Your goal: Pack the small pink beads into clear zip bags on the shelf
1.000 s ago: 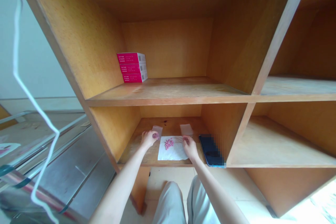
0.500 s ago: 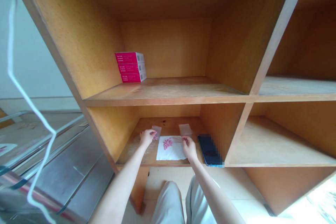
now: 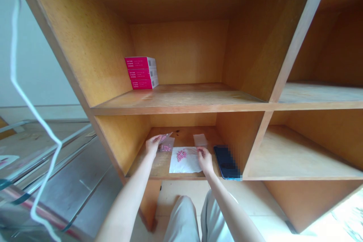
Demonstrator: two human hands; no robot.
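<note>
My left hand [image 3: 152, 145] pinches a small clear plastic bag of pink beads [image 3: 163, 137], tilted above the shelf. Just below it, another clear bag [image 3: 170, 141] with pink beads lies flat. A white sheet [image 3: 181, 167] carries a loose cluster of pink beads [image 3: 181, 155] near its left side. Over the sheet's right edge rests my right hand [image 3: 204, 159], fingers curled together; whatever is between them is hidden. Behind that hand lies a flat clear bag [image 3: 200, 139] with no beads visible in it.
A dark phone [image 3: 225, 162] lies to the right, by the front edge. Three stacked pink boxes [image 3: 141, 73] stand on the upper shelf [image 3: 181, 96]. Wooden side panels [image 3: 238, 132] enclose the lower compartment. A white cable [image 3: 34, 109] hangs at the far left.
My left hand has moved left and slightly up, now holding a bag of beads raised. The bag lying beneath shows more fully. My right hand stays in place.
</note>
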